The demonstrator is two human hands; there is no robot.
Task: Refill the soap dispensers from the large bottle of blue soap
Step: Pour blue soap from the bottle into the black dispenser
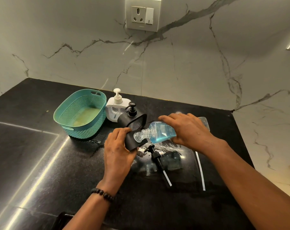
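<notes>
My right hand (187,130) grips a clear bottle of blue soap (160,132) from above. The bottle is tipped on its side with its open threaded neck pointing left. The neck lies against a black soap dispenser body (132,141), which my left hand (117,150) holds tilted by its lower end. A black pump head (132,110) stands just behind it. Whether that pump belongs to the same dispenser is unclear. A white dispenser with a white pump (116,105) stands further back. A loose black pump with its tube (155,157) lies on the counter below the bottle.
A teal perforated basket (71,130) sits at the left on the black stone counter (57,163). Spilled liquid (167,147) glistens under the bottle. A loose white tube (200,171) lies to the right. The marble wall behind carries a power socket (142,14).
</notes>
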